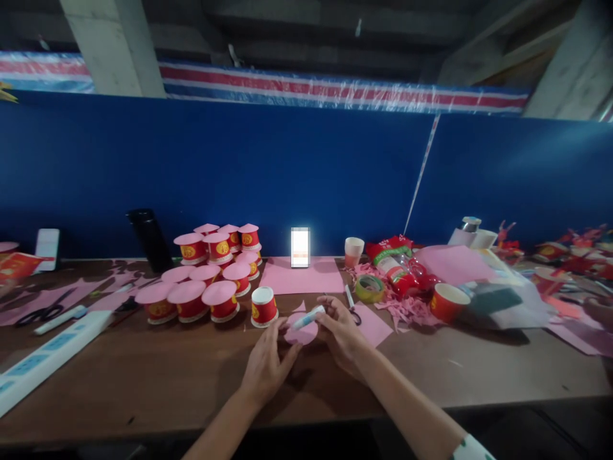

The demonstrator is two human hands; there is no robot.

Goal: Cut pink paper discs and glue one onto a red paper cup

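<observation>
A white and blue glue stick (309, 317) lies tilted in the fingers of my right hand (343, 332), above a round pink paper disc (302, 335). My left hand (268, 359) grips the disc's left edge between thumb and fingers, close to the far end of the glue stick. Just beyond my left hand, an upside-down red paper cup (264, 308) with a white base and a gold emblem stands on the table. To its left are several stacked red cups (225, 309) topped with pink paper cones.
A lit phone (300, 248) stands on a pink sheet (272, 278) at the back. Right of it are green tape (370, 289), pink scraps (409, 312), a red bag (393, 246) and an upright cup (449, 304). A power strip (57, 354) and black bottle (149, 239) are left.
</observation>
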